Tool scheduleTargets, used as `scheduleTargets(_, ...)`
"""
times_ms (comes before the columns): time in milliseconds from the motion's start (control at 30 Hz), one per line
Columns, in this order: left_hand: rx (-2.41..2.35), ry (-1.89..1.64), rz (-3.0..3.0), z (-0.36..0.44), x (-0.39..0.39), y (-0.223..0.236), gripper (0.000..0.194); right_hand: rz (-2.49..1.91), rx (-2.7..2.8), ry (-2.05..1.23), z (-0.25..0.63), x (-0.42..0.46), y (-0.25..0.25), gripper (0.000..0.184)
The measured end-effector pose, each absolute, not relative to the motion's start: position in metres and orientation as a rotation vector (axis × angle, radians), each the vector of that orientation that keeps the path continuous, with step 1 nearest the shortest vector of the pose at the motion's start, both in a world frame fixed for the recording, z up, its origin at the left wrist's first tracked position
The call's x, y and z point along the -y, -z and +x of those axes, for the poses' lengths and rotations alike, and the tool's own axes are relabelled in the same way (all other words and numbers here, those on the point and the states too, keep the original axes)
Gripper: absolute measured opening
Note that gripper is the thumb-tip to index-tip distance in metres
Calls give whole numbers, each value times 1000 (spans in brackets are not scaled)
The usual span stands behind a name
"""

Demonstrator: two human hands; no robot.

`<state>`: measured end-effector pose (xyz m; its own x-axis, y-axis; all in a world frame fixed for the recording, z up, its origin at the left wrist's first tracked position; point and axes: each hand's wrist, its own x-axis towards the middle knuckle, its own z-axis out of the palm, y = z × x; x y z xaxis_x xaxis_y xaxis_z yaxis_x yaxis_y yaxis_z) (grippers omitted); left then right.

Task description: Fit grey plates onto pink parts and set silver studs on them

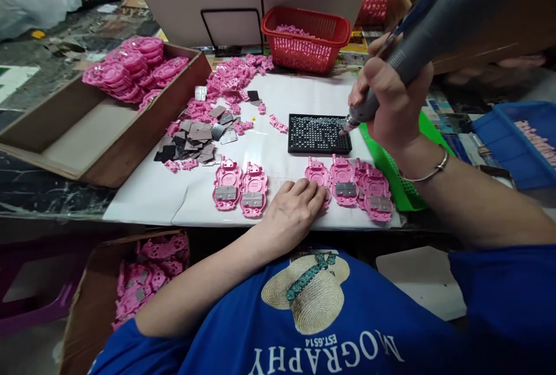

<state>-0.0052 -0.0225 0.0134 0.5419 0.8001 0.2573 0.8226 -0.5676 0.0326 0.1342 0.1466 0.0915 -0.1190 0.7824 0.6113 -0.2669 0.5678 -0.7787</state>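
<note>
My right hand (pixel 393 102) is closed round a grey electric screwdriver (pixel 434 21), whose tip touches the right edge of a black screw tray (pixel 319 133). My left hand (pixel 293 213) lies flat, fingers together, on a pink plastic housing (pixel 317 175) at the white board's near edge. To its right lie more pink housings with grey plates (pixel 362 189). Two pink housings (pixel 240 186) rest to its left.
A heap of grey and black plates (pixel 195 140) and loose pink parts (pixel 230 82) covers the board's left. A wooden box of pink shells (pixel 130 68) stands left, a red basket (pixel 306 39) behind, a green tray (pixel 391 172) and blue bin (pixel 516 137) right, and a carton of pink parts (pixel 143 276) below.
</note>
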Motion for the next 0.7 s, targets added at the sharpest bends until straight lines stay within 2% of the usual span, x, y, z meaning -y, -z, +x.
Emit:
scheduleTargets(400, 1418, 400, -2681, -5, 23, -13, 33, -629, 1429, -967, 143, -160, -63, 29)
scheduleTargets(700, 1433, 360, -2701, -6, 22, -15, 34, -541, 1435, -1012, 142, -160, -59, 24)
